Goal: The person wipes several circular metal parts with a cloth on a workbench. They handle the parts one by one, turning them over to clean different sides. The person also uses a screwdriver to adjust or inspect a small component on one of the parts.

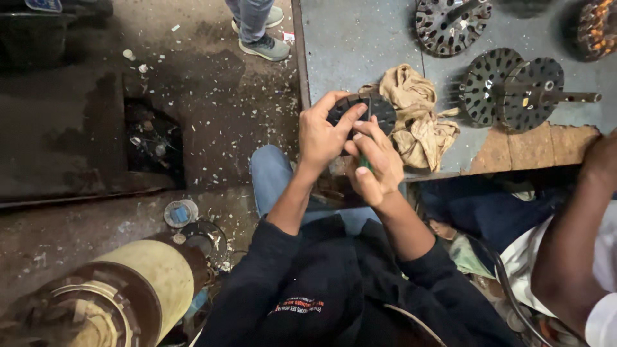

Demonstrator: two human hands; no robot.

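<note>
both hands on a dark slotted disc point(373, 109) at the bench edge point(302, 71), left hand point(321, 135) fingers curled gripping it, right hand point(376, 164) pinching a green-handled tool point(364, 162), tan rag point(418, 115) just right.

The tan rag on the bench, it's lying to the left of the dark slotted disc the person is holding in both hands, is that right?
Not quite. The head view shows the tan rag lying on the grey bench to the right of the dark slotted disc, not the left. The rest holds: the left hand and right hand both grip the disc.
</note>
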